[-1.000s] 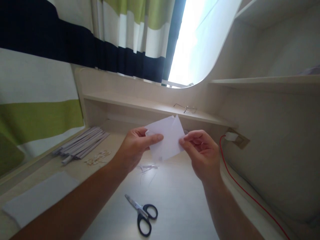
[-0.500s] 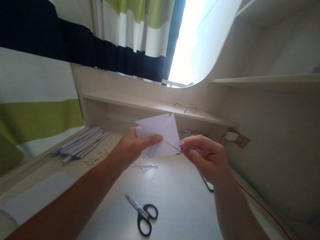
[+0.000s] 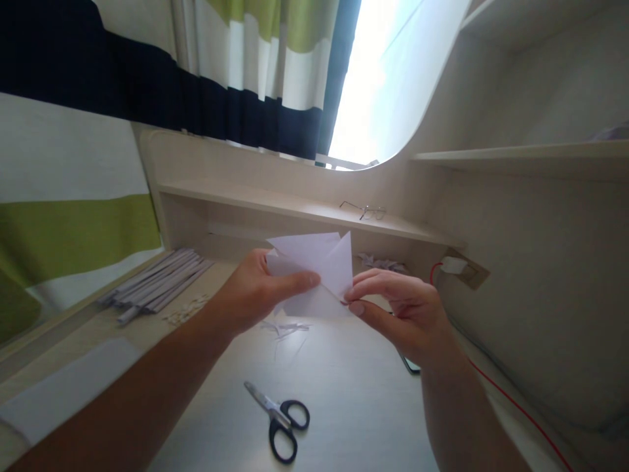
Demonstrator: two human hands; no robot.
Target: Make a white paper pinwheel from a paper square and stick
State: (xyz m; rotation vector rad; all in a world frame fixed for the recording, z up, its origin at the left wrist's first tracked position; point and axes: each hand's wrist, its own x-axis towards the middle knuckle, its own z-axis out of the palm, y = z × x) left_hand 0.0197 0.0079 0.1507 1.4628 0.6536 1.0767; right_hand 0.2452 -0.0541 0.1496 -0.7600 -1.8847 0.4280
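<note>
Paper first: a folded white paper sheet (image 3: 314, 269) sits in the air above the middle of the pale wooden surface (image 3: 354, 400), held between both hands. The left hand (image 3: 255, 292) grips its left part, thumb laid flat across the front. The right hand (image 3: 403, 311) pinches the lower right corner between thumb and fingertips. Compared with a second ago, I see the sheet go from a flatter, squarer shape to one with a pointed triangular flap standing at the upper right, and the right hand has slid down along a diagonal crease toward the lower corner. I read that as a fold being pressed in.

Near me on the surface lie black-handled scissors (image 3: 280, 419), blades pointing far left. Just beyond them are thin white paper slivers (image 3: 287, 328). To the far left rests a bundle of long white paper strips (image 3: 157, 285), small pale scraps (image 3: 184, 311) beside it, and a flat white sheet (image 3: 63, 390) at the near left. Wire-framed glasses (image 3: 363, 211) rest on the low shelf (image 3: 275, 204) behind. A red cable (image 3: 515, 410) runs from a wall socket on the right. Striped curtains (image 3: 221, 72) in navy, white and green hang beside a bright window.
</note>
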